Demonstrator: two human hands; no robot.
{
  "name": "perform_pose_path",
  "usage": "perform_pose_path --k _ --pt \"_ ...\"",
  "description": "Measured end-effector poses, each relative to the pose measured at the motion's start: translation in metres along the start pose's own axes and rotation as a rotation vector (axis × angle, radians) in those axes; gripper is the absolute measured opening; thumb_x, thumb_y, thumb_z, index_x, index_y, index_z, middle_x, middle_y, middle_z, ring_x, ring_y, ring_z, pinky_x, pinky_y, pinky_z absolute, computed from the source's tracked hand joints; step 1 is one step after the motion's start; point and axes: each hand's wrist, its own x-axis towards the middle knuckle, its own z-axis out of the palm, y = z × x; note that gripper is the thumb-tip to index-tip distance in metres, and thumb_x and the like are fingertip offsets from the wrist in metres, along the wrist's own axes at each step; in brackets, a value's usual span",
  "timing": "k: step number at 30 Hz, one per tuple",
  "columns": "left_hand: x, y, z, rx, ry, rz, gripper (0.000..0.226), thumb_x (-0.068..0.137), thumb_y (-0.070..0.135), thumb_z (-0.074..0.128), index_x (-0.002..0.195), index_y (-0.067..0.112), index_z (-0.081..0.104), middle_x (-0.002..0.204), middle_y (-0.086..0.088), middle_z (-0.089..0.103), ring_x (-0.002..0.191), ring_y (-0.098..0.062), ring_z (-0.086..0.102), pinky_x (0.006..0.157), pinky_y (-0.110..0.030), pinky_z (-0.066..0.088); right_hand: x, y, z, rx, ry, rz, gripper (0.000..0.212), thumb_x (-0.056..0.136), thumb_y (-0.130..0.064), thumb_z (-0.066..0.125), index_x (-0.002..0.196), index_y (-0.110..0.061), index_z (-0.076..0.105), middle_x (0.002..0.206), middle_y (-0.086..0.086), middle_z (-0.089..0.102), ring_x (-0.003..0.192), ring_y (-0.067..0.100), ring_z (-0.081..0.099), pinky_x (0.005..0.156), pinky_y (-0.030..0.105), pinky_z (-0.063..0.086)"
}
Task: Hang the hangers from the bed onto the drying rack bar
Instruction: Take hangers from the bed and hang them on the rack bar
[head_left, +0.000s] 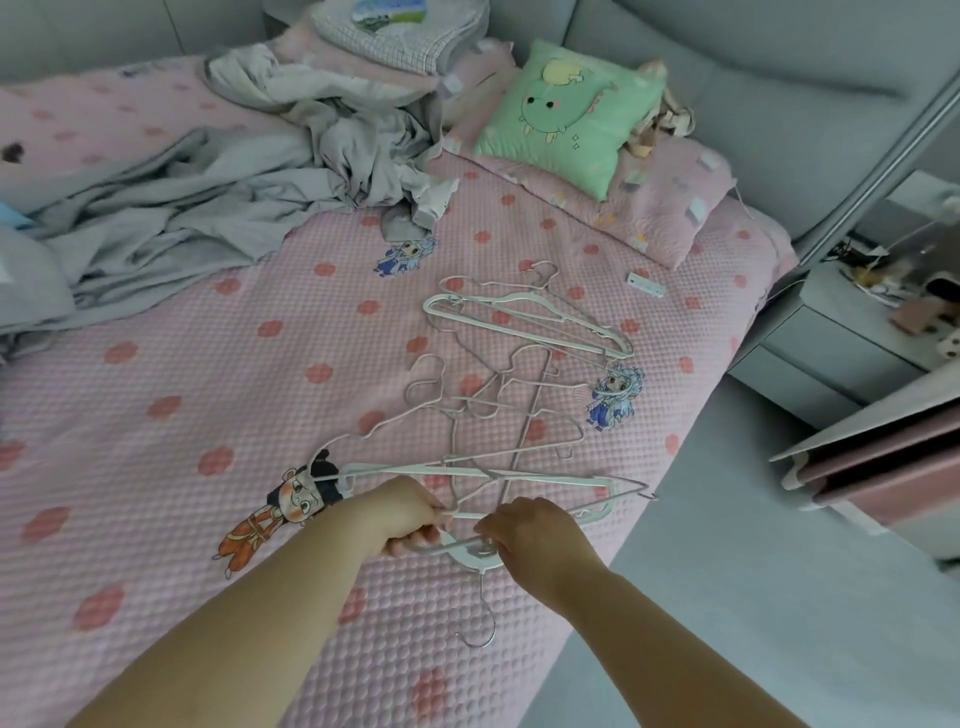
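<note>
A white hanger (464, 552) lies at the near edge of the bed (208, 364), its metal hook (480, 623) pointing toward the person. The left hand (405, 514) has its fingers curled round the hanger's shoulder, and the right hand (535, 535) pinches it at the neck, just beside the left. Past the hands, the other hangers (519, 415) sprawl overlapping across the pink dotted cover, some thin wire and some white plastic. Further up sit crumpled grey bedding (234, 182) and a green cushion (561, 114). A grey bedside table (841, 332) stands at the right.
</note>
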Motion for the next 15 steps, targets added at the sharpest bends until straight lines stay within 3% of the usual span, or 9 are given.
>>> perform_pose_path --k 1,2,4,5,7,11,13,15 --pt "-0.005 -0.003 -0.003 0.028 -0.006 0.009 0.026 0.096 0.009 0.043 0.115 0.002 0.059 0.059 -0.002 0.048 0.024 -0.001 0.03 0.03 -0.012 0.019 -0.003 0.0 0.0 -0.02 -0.017 0.015 0.034 0.035 -0.02 0.088 0.063 -0.03 0.072 0.051 -0.011 0.062 0.047 0.006 0.059 0.047 0.012 0.044" --pt "-0.01 -0.007 -0.007 0.062 -0.011 0.02 0.026 0.096 0.01 0.043 0.114 0.003 0.061 0.058 -0.002 0.046 0.024 -0.001 0.029 0.03 -0.013 0.019 -0.006 0.002 0.001 -0.003 -0.055 0.002 0.027 0.052 -0.017 0.084 0.076 -0.027 0.074 0.064 -0.007 0.068 0.06 0.011 0.064 0.058 0.017 0.048" --pt "-0.014 -0.021 -0.02 0.139 -0.017 0.027 0.025 0.096 0.011 0.043 0.111 0.007 0.063 0.056 0.001 0.045 0.025 -0.001 0.029 0.032 -0.014 0.02 -0.011 0.01 0.007 -0.012 -0.142 0.025 0.027 0.088 -0.012 0.051 0.111 -0.015 0.065 0.105 0.007 0.067 0.1 0.025 0.06 0.088 0.029 0.044" --pt "-0.016 -0.03 -0.027 0.176 -0.017 0.03 0.025 0.096 0.013 0.043 0.111 0.009 0.063 0.056 0.001 0.044 0.026 -0.001 0.028 0.033 -0.014 0.021 -0.014 0.014 0.01 -0.013 -0.194 0.058 0.033 0.093 -0.011 0.04 0.121 -0.014 0.058 0.118 0.008 0.062 0.11 0.025 0.054 0.095 0.031 0.039" --pt "-0.019 -0.05 -0.04 0.27 -0.011 0.027 0.026 0.097 0.015 0.043 0.113 0.013 0.063 0.059 0.003 0.046 0.027 0.0 0.03 0.033 -0.013 0.025 -0.017 0.021 0.02 -0.002 -0.26 0.128 0.038 0.094 -0.013 0.038 0.131 -0.017 0.049 0.132 0.004 0.053 0.122 0.021 0.046 0.103 0.029 0.033" --pt "-0.014 -0.091 -0.054 0.364 0.024 -0.004 0.026 0.097 0.017 0.043 0.115 0.018 0.061 0.068 0.008 0.054 0.036 0.0 0.039 0.039 -0.012 0.033 -0.008 0.029 0.044 0.023 -0.462 0.176 0.06 0.089 -0.017 0.051 0.144 -0.026 0.026 0.145 -0.001 0.035 0.134 0.019 0.032 0.11 0.031 0.027" --pt "-0.007 -0.111 -0.058 0.384 0.036 -0.036 0.025 0.097 0.017 0.042 0.113 0.017 0.061 0.072 0.009 0.054 0.043 -0.002 0.039 0.041 -0.01 0.032 0.006 0.032 0.054 -0.027 -0.575 0.175 0.064 0.086 -0.017 0.054 0.143 -0.024 0.027 0.144 0.003 0.035 0.132 0.023 0.033 0.108 0.032 0.03" --pt "0.002 -0.129 -0.06 0.416 0.059 -0.054 0.026 0.097 0.018 0.041 0.112 0.014 0.061 0.075 0.011 0.056 0.049 -0.001 0.038 0.044 -0.009 0.031 0.029 0.037 0.063 -0.007 -0.522 0.232 0.048 0.087 -0.013 0.049 0.134 -0.022 0.043 0.136 0.004 0.045 0.125 0.022 0.042 0.104 0.031 0.036"
